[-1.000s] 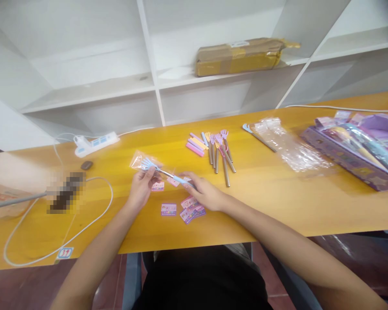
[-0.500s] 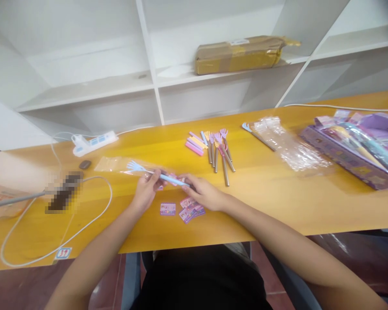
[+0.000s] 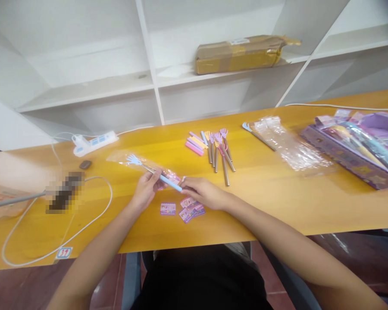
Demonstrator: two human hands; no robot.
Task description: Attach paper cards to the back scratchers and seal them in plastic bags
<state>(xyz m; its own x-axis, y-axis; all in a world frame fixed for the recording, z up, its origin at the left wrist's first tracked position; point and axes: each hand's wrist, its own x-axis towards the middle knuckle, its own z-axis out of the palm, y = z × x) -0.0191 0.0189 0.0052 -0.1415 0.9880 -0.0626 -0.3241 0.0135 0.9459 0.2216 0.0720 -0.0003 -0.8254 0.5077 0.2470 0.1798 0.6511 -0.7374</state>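
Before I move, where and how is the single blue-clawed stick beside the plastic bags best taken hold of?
I would pinch its grey shaft at the nearer end, the right hand, once free, coming from your side. The shaft is straight and slants toward you, while the pronged blue claw is at the far end. Mind the plastic bags close on its right.

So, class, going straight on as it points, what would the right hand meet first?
The right hand would probably meet the blue handle first, then perhaps the left hand; depth is unclear.
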